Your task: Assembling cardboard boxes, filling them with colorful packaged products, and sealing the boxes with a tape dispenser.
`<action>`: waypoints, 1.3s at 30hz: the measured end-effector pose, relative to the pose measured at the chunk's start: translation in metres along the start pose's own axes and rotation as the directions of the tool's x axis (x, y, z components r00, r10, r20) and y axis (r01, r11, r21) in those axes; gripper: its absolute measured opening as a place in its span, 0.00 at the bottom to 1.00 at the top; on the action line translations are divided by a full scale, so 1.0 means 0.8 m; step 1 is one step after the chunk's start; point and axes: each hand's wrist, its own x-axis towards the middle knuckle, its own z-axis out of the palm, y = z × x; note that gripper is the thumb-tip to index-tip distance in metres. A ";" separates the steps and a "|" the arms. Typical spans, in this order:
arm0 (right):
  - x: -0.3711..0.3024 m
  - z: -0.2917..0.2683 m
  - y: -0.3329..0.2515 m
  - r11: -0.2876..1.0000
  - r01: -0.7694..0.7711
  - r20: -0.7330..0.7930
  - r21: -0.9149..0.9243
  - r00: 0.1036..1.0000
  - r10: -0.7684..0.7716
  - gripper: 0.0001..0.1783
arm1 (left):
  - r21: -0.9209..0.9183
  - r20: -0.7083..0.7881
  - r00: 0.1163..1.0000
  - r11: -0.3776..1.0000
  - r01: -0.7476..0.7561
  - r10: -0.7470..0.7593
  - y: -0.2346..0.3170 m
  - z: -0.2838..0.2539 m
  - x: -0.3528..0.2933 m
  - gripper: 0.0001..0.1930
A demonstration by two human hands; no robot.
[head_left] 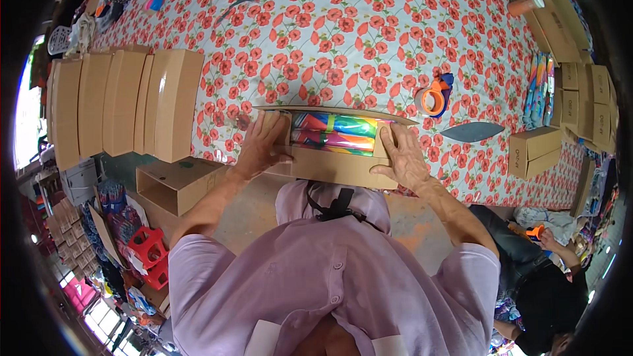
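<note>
Brown cardboard cartons (177, 105) stand left, an orange-and-blue tape dispenser (441, 101) lies right, while left grip (262, 146) and right grip (403, 160) clamp an open brown cardboard box (333, 166) at the flower-printed tabletop (290, 39)'s near edge, open room beyond.

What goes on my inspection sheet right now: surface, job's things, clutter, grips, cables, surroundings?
Surface: red-flowered tablecloth; grey leaf-shaped patch at right, nature unclear.
Job's things: open carton holding shiny multicoloured packets.
Clutter: orange tape roll, right of the open carton and farther off; row of cartons at left; small carton at right.
Grips: left grip spread on the open carton's left end, right grip on its right.
Cables: none identifiable for certain.
Surroundings: red plastic stools at lower left; another person at lower right.
</note>
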 end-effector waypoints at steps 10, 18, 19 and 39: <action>0.113 -0.130 -0.002 0.962 -0.108 0.048 0.250 0.994 0.099 0.29 | 0.170 -0.019 0.999 0.984 -0.045 0.049 0.001 -0.033 0.027 0.51; 0.040 0.057 -0.029 0.997 0.029 -0.235 0.073 0.972 -0.011 0.36 | 0.270 -0.123 0.936 0.919 -0.288 0.330 0.003 0.037 -0.036 0.40; 0.044 0.052 -0.032 0.997 0.032 -0.241 0.071 0.971 -0.014 0.36 | 0.245 -0.166 0.914 0.913 -0.326 0.370 0.024 0.041 -0.045 0.36; 0.121 0.051 -0.072 0.966 -0.116 -0.002 0.233 0.993 0.120 0.42 | 0.312 -0.134 0.753 0.749 -0.584 0.644 0.019 0.040 0.025 0.17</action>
